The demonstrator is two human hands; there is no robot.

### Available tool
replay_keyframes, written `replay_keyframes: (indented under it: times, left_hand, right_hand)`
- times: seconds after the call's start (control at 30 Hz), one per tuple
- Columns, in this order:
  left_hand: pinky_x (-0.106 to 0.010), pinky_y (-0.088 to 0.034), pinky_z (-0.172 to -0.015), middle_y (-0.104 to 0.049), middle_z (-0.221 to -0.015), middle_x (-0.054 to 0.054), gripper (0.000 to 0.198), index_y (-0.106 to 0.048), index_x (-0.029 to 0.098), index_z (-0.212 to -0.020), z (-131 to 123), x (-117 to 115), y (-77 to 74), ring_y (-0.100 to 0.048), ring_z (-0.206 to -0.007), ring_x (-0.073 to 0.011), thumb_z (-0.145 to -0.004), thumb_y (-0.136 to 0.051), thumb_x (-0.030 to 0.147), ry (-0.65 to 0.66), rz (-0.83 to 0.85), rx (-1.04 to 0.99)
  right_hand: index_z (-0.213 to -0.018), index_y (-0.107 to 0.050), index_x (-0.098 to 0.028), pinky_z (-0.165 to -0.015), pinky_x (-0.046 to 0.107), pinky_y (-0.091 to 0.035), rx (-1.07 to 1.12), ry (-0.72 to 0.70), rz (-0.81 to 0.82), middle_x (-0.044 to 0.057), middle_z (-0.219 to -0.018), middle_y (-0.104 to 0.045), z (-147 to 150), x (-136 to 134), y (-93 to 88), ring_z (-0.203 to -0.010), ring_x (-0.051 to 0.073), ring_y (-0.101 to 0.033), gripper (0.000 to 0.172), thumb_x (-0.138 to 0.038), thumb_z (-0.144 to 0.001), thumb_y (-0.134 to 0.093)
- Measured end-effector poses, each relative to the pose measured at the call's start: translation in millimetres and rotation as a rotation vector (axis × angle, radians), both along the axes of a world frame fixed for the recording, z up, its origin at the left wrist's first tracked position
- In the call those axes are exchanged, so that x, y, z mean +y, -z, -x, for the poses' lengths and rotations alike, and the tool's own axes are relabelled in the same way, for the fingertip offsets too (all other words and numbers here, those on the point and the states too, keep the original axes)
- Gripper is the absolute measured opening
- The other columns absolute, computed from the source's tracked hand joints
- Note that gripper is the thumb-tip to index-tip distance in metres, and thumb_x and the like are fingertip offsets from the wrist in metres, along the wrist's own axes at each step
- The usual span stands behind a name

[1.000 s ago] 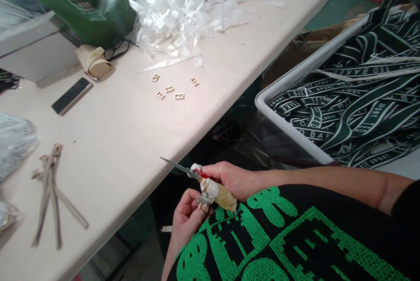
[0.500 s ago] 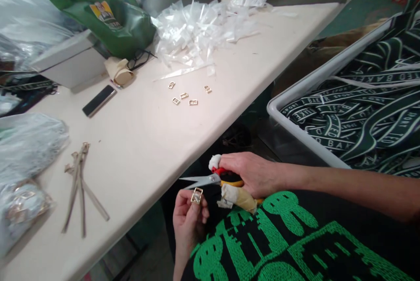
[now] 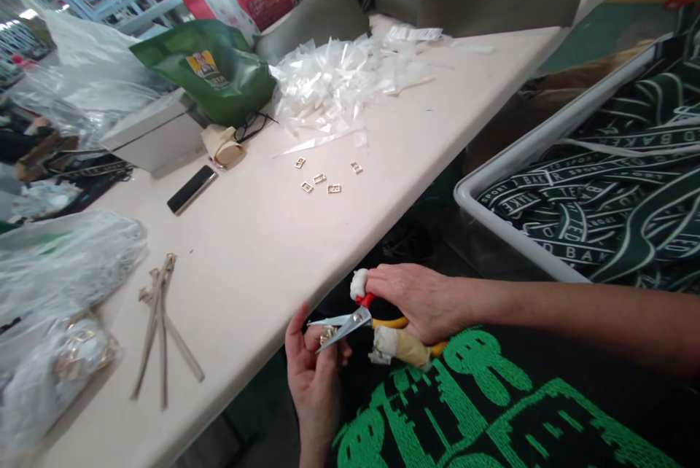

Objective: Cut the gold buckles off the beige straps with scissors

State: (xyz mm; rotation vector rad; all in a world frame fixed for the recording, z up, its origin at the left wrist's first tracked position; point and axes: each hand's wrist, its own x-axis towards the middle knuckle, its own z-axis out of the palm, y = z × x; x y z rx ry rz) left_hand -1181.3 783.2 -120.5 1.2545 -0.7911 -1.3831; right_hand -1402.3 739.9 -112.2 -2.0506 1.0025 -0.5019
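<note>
Between the thumb and fingers of my left hand [image 3: 314, 373] is a small gold buckle [image 3: 328, 335], partly hidden by a scissor blade. My right hand [image 3: 426, 300] grips a pair of scissors [image 3: 355, 321] with red and yellow handles. Its blades are spread, and they reach across the buckle. White wrapping covers one fingertip of the right hand, and a tan and white wrap [image 3: 402, 348] covers another finger. Both hands are held above my lap, just off the table edge. Several more gold buckles [image 3: 320, 178] lie loose on the table [image 3: 257, 249].
A heap of clear plastic pieces [image 3: 339, 78] lies by a green pouch [image 3: 219, 82]. Tan strips [image 3: 164, 329], a dark phone-like slab [image 3: 191, 189] and a bag of buckles [image 3: 82, 351] are at left. A grey bin [image 3: 514, 235] of lettered straps [image 3: 580, 198] stands at right.
The scissors have come down and left, so their blades now cross the buckle in my left hand. My left index finger has lifted away. The camera view has shifted slightly.
</note>
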Motion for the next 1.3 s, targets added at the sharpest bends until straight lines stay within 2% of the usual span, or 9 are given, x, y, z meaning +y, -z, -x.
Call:
replay_keyframes:
  times: [0.2, 0.43, 0.63, 0.73, 0.87, 1.0, 1.13, 1.23, 1.3]
  left_hand:
    - [-0.017, -0.051, -0.061, -0.066, -0.071, 0.006, 0.064, -0.053, 0.029, -0.136, -1, 4, 3.7, -0.061, -0.06, -0.0084, -0.079, -0.082, 0.038, -0.019, 0.04, -0.109]
    - [-0.018, -0.056, -0.065, -0.068, -0.075, 0.005, 0.059, -0.057, 0.031, -0.135, -6, 2, 10.7, -0.065, -0.062, -0.0085, -0.082, -0.081, 0.032, 0.013, 0.1, -0.096]
    - [-0.017, -0.054, -0.063, -0.066, -0.072, 0.005, 0.059, -0.057, 0.03, -0.137, -1, -2, 4.1, -0.062, -0.06, -0.0077, -0.082, -0.08, 0.031, 0.035, 0.112, -0.079]
    - [-0.016, -0.053, -0.062, -0.067, -0.071, 0.005, 0.063, -0.055, 0.028, -0.138, 3, -2, 0.5, -0.061, -0.059, -0.0078, -0.081, -0.081, 0.033, 0.03, 0.082, -0.089]
    - [-0.017, -0.053, -0.062, -0.067, -0.073, 0.004, 0.065, -0.056, 0.027, -0.137, 3, -3, 4.0, -0.061, -0.059, -0.0077, -0.079, -0.083, 0.033, 0.029, 0.032, -0.097]
    - [-0.016, -0.052, -0.057, -0.068, -0.072, 0.003, 0.055, -0.063, 0.023, -0.125, -5, -7, 13.3, -0.062, -0.057, -0.0083, -0.076, -0.085, 0.035, 0.118, -0.018, -0.073]
    - [-0.015, -0.049, -0.053, -0.071, -0.07, 0.0, 0.042, -0.067, 0.018, -0.098, -5, -13, 11.2, -0.062, -0.055, -0.0086, -0.07, -0.088, 0.041, 0.157, -0.129, -0.018]
    - [-0.014, -0.047, -0.053, -0.071, -0.069, 0.001, 0.037, -0.065, 0.018, -0.088, -1, -15, 6.0, -0.061, -0.055, -0.0069, -0.07, -0.088, 0.041, 0.135, -0.117, -0.004]
    - [-0.013, -0.047, -0.054, -0.071, -0.07, 0.001, 0.035, -0.065, 0.019, -0.088, 0, -17, 5.2, -0.061, -0.055, -0.0065, -0.071, -0.088, 0.04, 0.151, -0.104, 0.001]
  right_hand:
    - [-0.12, -0.062, -0.018, -0.084, 0.037, -0.05, -0.013, -0.063, -0.138, 0.01, -0.105, -0.067, -3, 0, -2.1, -0.093, 0.026, -0.062, 0.051, -0.045, -0.078, -0.072]
    - [-0.112, -0.064, -0.017, -0.074, 0.033, -0.046, 0.017, -0.033, -0.135, 0.008, -0.097, -0.068, -6, 3, -3.0, -0.084, 0.024, -0.061, 0.048, -0.05, -0.078, -0.07]
    - [-0.092, -0.063, -0.019, -0.058, 0.025, -0.034, 0.053, -0.024, -0.177, 0.002, -0.077, -0.064, -7, 5, -5.3, -0.062, 0.014, -0.051, 0.03, -0.047, -0.084, -0.065]
    - [-0.084, -0.062, -0.018, -0.055, 0.025, -0.029, 0.094, -0.012, -0.208, 0.0, -0.071, -0.06, -6, 6, -5.9, -0.056, 0.012, -0.045, 0.03, -0.047, -0.083, -0.067]
    - [-0.084, -0.063, -0.018, -0.055, 0.024, -0.028, 0.065, 0.01, -0.169, -0.001, -0.069, -0.059, -3, 8, 0.1, -0.055, 0.011, -0.044, 0.029, -0.047, -0.082, -0.068]
    - [-0.082, -0.065, -0.018, -0.057, 0.025, -0.03, 0.048, 0.019, -0.087, 0.002, -0.071, -0.061, -2, 8, 15.4, -0.06, 0.014, -0.049, 0.024, -0.041, -0.086, -0.062]
    - [-0.08, -0.064, -0.017, -0.058, 0.025, -0.03, -0.027, 0.046, -0.079, 0.001, -0.07, -0.06, -2, 9, 30.6, -0.06, 0.013, -0.048, 0.022, -0.038, -0.085, -0.063]
    - [-0.074, -0.061, -0.016, -0.056, 0.024, -0.031, -0.185, 0.108, -0.237, -0.002, -0.067, -0.055, -8, 10, 36.8, -0.059, 0.011, -0.045, 0.025, -0.039, -0.084, -0.065]
    - [-0.079, -0.06, -0.015, -0.056, 0.022, -0.036, -0.38, 0.206, -0.397, -0.002, -0.07, -0.055, -14, 11, 36.7, -0.061, 0.011, -0.048, 0.026, -0.04, -0.083, -0.067]
